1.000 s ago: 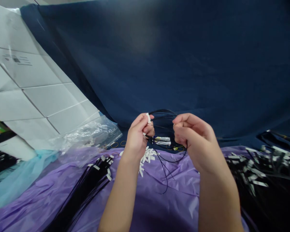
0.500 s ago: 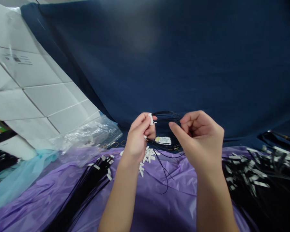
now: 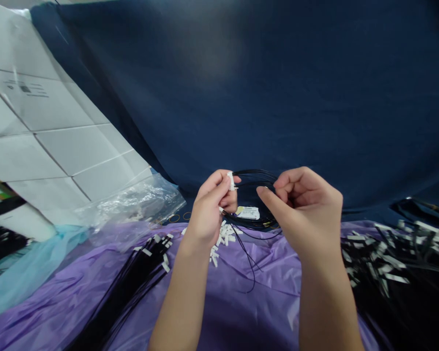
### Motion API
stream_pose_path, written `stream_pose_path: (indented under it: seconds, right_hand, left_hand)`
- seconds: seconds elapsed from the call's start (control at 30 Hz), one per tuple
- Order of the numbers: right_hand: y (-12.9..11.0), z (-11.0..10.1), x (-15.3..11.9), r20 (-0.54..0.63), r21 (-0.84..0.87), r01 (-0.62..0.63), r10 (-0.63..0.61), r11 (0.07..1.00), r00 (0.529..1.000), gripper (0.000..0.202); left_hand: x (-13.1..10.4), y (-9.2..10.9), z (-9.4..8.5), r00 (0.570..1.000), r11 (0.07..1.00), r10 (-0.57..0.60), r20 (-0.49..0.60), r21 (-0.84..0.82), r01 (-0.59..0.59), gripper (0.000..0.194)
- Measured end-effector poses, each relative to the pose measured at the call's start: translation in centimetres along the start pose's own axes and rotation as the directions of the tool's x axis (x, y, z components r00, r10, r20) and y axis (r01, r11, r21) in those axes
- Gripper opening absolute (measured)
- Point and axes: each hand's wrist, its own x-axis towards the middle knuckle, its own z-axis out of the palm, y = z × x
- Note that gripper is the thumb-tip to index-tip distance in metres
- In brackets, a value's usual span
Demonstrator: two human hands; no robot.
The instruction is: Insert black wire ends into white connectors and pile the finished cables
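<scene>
My left hand [image 3: 208, 207] pinches a small white connector [image 3: 230, 181] between thumb and fingers. Several thin black wires [image 3: 254, 172] run from the connector to my right. Curled fingers of my right hand [image 3: 303, 209] close around a black wire, partly hidden behind them; the thumb points towards the connector. Below and between the hands is a dark coil of wires [image 3: 256, 223] beside a white label [image 3: 248, 212]. A few loose wire ends hang down over purple plastic. White connectors [image 3: 225, 236] lie in a pile just beyond my left wrist.
Purple plastic sheeting [image 3: 256, 273] covers the work surface. To the left lies a bundle of black wires [image 3: 120, 287] with white ends; a larger heap of wires [image 3: 398, 292] is at right. Clear plastic bags [image 3: 142, 197] rest by white boxes [image 3: 73, 151]. A dark blue cloth [image 3: 259, 97] hangs behind.
Both hands have shifted very slightly to the right. The white connector sits a little further out of my left fingertips, showing more of its face.
</scene>
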Motion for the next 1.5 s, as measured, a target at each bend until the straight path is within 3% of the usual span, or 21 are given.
stream_pose_path:
  seconds: [0.43,0.6,0.83,1.1,1.23,1.37,1.43,1.5]
  right_hand:
    - [0.5,0.0,-0.1,0.112,-0.118,0.122,-0.109,0.986,0.988,0.015]
    - [0.5,0.2,-0.4,0.164,-0.023,0.118,-0.113,0.993,0.98,0.015]
    - [0.0,0.6,-0.5,0.139,0.114,0.094,-0.11,0.989,0.984,0.022]
    - [0.3,0.7,-0.5,0.127,0.139,0.109,-0.127,0.984,0.984,0.023]
    - [0.5,0.0,-0.1,0.129,0.077,0.124,-0.133,0.989,0.983,0.015]
    - [0.1,-1.9,0.2,0.075,-0.099,0.153,-0.146,0.983,0.986,0.015]
    - [-0.4,-2.9,0.2,0.144,-0.148,0.128,-0.106,0.981,0.984,0.012]
    - [-1.0,-3.5,0.1,0.307,-0.172,0.083,-0.027,0.982,0.951,0.005]
  left_hand:
    - [-0.4,0.1,0.1,0.994,0.997,-0.044,0.097,0.072,0.037,0.018]
    - [-0.6,-0.1,0.7,0.988,0.994,-0.075,0.134,0.088,0.064,0.019]
    - [-0.7,-0.6,1.3,0.989,0.996,-0.08,0.126,0.046,0.075,0.02]
    - [-0.9,-0.8,1.7,0.992,0.997,-0.076,0.099,-0.013,0.078,0.019]
    - [-0.3,-0.8,1.2,0.998,0.996,-0.065,0.01,-0.063,0.066,0.016]
    - [0.9,-0.6,0.1,0.979,0.983,-0.062,-0.196,-0.181,0.026,0.016]
    - [1.4,-0.4,-0.4,0.956,0.965,-0.09,-0.28,-0.263,0.013,0.016]
    - [1.7,-0.1,-0.9,0.94,0.936,-0.129,-0.317,-0.351,0.01,0.016]
